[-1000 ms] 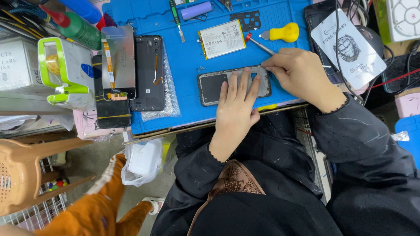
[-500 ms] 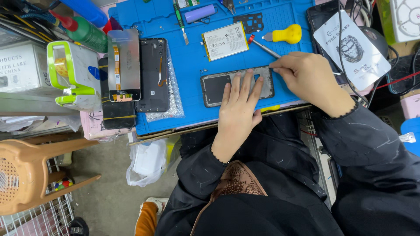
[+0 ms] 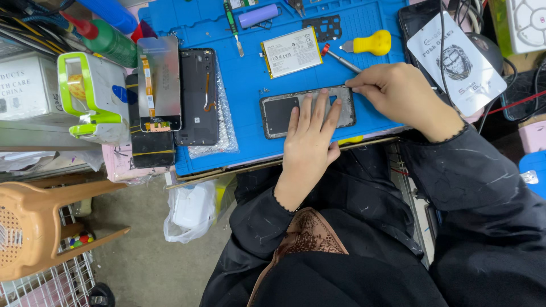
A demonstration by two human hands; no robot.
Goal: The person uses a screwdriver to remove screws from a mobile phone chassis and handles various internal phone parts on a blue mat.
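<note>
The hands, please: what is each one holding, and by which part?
Left hand presses flat on the phone frame's middle; right hand pinches at its top-right corner; any tool there is hidden.

mat (image 3: 244, 102) – blue | screwdriver handle (image 3: 372, 42) – yellow | phone frame (image 3: 281, 113) – black-grey | stool (image 3: 34, 227) – tan | dispenser (image 3: 91, 94) – lime-white

Two hands: the left hand (image 3: 307, 136) lies flat on one opened phone (image 3: 284, 111), and the right hand (image 3: 398, 91) pinches at that phone's far corner. One blue mat (image 3: 250, 145) covers the tabletop. Just beyond the right grip lie one battery (image 3: 291, 52), one screwdriver (image 3: 364, 44) with a yellow handle and one black bracket (image 3: 322, 27). Well left of the left grip are two screen panels: one screen (image 3: 160, 82) and one black panel (image 3: 197, 95). One purple cylinder (image 3: 259, 15), one green bottle (image 3: 105, 37) and one tape dispenser (image 3: 94, 96) lie farther off.
</note>
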